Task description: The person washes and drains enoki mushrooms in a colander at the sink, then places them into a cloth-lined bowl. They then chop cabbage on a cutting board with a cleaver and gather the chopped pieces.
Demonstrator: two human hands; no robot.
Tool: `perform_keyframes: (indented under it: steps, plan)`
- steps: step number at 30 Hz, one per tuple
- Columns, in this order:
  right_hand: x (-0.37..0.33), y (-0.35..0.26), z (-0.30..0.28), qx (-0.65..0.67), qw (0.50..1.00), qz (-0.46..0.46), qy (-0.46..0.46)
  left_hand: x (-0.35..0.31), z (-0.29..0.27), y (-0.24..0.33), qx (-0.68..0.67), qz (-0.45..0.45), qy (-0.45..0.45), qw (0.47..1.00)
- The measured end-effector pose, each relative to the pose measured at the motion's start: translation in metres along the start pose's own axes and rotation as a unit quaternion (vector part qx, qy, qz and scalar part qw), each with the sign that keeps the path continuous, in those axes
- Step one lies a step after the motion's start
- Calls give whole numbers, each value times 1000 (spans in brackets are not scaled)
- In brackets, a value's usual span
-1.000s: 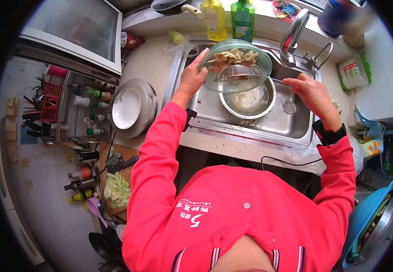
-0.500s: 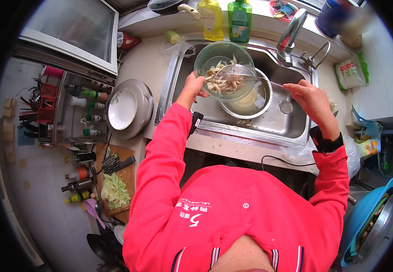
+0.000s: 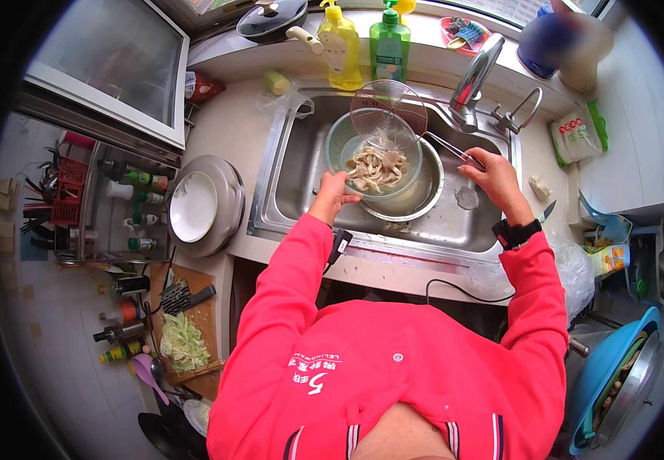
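My left hand (image 3: 333, 195) grips the near left rim of a clear greenish bowl (image 3: 338, 147) held over the sink. Pale, soft strips (image 3: 378, 169), possibly mushroom, lie in its bottom. Closed round a thin handle, my right hand (image 3: 491, 178) holds a wire skimmer (image 3: 390, 111). Its round mesh head is raised over the far part of the bowl, and a few small bits seem to cling to it. Partly hidden beneath the bowl, a steel basin (image 3: 441, 180) of cloudy liquid stands in the sink (image 3: 293, 180).
A faucet (image 3: 476, 84) rises behind the sink, near yellow (image 3: 339, 50) and green (image 3: 390, 47) pump bottles. Stacked plates (image 3: 224, 195) stand at left. Chopped cabbage (image 3: 182, 341) lies on a cutting board (image 3: 208, 326). A knife (image 3: 549, 211) rests right of the sink.
The skimmer head has moved from low over the strips toward the far side of the bowl, its mesh now turned more face-on. The bowl sits lower in view, with the strips more exposed.
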State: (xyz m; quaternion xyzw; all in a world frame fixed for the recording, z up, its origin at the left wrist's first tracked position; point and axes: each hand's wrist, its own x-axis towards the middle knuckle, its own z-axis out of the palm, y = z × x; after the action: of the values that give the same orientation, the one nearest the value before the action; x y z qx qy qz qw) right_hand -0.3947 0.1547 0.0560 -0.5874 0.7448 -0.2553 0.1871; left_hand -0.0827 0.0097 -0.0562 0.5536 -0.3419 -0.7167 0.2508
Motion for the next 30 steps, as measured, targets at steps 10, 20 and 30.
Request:
perform_keyframes:
  steps: [10, 20, 30]
  plan:
    - [102, 22, 31, 0, 1000, -11, 4, 2, 23, -11, -60, -49, -17, 997]
    - [56, 33, 40, 58, 995, -36, 69, 4, 47, -47, 9, -86, -41, 995]
    - [-4, 26, 38, 17, 999, 38, 23, 12, 73, -75, 13, -119, -39, 992]
